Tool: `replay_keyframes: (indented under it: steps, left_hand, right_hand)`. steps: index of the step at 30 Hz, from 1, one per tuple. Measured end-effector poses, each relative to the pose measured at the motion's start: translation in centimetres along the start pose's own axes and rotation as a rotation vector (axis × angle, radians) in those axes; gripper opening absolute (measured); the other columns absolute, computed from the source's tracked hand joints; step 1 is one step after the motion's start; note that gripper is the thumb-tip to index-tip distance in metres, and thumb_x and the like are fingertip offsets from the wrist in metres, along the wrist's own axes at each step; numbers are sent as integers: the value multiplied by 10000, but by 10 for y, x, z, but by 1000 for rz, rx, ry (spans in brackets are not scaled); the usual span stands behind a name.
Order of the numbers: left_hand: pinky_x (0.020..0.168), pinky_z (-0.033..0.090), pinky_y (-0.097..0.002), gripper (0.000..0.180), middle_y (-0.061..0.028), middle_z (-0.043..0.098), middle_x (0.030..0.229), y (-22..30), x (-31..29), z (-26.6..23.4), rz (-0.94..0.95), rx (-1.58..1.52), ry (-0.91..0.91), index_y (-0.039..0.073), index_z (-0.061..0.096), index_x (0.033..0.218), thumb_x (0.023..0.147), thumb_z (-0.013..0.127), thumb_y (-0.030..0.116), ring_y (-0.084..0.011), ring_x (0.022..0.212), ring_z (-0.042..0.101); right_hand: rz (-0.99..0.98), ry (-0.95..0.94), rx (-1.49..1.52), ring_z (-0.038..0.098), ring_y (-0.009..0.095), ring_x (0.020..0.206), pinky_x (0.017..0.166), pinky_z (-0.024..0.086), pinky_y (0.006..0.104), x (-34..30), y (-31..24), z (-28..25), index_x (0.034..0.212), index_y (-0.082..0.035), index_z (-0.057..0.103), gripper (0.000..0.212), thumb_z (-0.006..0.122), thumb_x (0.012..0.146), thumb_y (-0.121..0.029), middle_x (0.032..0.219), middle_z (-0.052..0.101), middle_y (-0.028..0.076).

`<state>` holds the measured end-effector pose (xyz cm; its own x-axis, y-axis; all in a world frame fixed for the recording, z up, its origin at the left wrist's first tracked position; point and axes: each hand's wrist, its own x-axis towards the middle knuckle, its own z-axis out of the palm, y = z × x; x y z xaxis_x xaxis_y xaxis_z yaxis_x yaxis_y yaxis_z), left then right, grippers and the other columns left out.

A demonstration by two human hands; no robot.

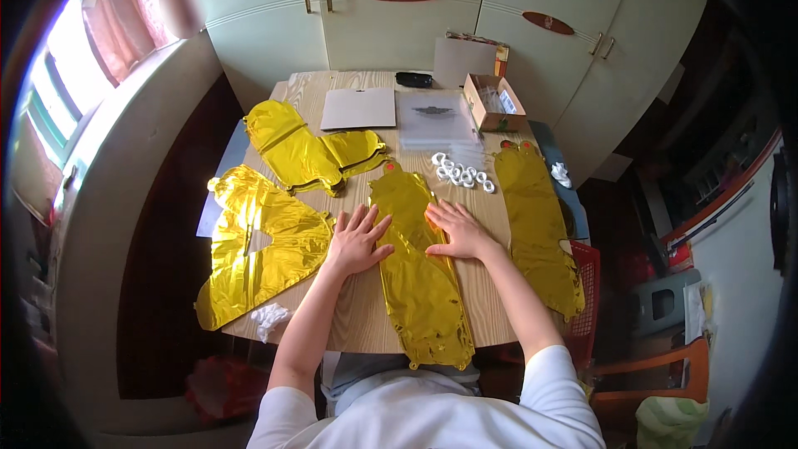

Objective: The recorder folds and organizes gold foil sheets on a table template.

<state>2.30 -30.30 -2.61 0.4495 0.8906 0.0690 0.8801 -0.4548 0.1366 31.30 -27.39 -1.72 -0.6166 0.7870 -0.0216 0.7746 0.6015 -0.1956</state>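
Gold foil balloon (426, 278): on my head view I see it flat on the wood-grain table (357, 316), lower end at the front edge. Left hand (359, 243) grips nothing, fingers spread, touching its left side; right hand (461, 231) likewise, at its right edge. White rings (456, 173) lie beyond.

Can't see foil (420, 274) under R hand (459, 233), shirt (432, 420) past btm edge; can't ID stuff (495, 100) in box (504, 123) or dim red thing (224, 387).

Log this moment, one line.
left hand: spread, touching middle foil | right hand: spread, touching same foil | beyond right hand: white rings
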Motion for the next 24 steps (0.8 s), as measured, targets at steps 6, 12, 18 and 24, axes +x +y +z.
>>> replay_keyframes:
  steps: [6,12,18,24]
  left_hand:
    - [1167,123,-571,712,-96,272,1582,-1,1,-1,-6,-5,-14,261,342,1508,906,440,630,-308,1474,198]
    - [1162,145,-574,699,-93,285,1576,-1,1,2,3,15,16,253,351,1503,912,458,612,-317,1465,214]
    - [1158,157,-573,693,-98,303,1567,-3,-1,6,14,40,56,260,363,1496,912,438,627,-308,1458,238]
    - [1162,147,-569,694,-95,298,1569,-4,1,7,18,37,52,262,359,1498,913,440,625,-305,1460,235]
  right_hand:
    - [10,185,161,269,247,1453,1203,165,431,-2,8,16,1483,-97,367,770,504,917,-599,1556,330,89]
    - [12,234,145,362,245,1405,1190,217,447,-21,-8,17,1357,-91,540,612,601,902,-496,1455,480,77]
    - [-28,237,138,365,249,1402,1192,202,470,-25,-11,22,1357,-100,546,615,617,883,-484,1446,489,64]
    - [-56,218,111,368,253,1399,1190,189,493,-23,-9,23,1368,-111,536,631,627,871,-488,1451,485,54]
